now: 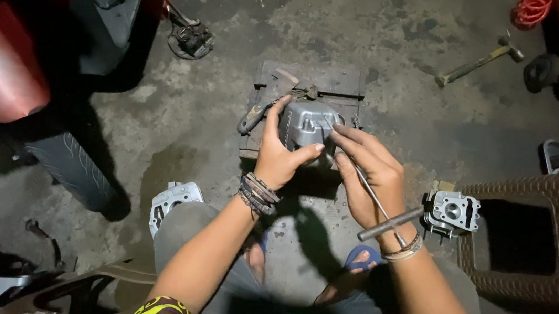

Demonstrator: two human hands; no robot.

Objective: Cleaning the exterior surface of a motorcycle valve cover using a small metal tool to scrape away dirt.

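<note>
Both hands (280, 153) hide the engine cover (305, 124) (tool tip unseen).

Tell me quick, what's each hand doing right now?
Left hand: closed around the side of the grey metal engine part, holding it.
Right hand: fingers pinched on the shaft of a T-handle tool set against that part.

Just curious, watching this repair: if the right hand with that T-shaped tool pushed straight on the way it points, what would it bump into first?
Most likely the grey metal engine part, which the left hand grips. The right hand aims the T-handle tool up-left at it; actual contact is unclear.
</note>
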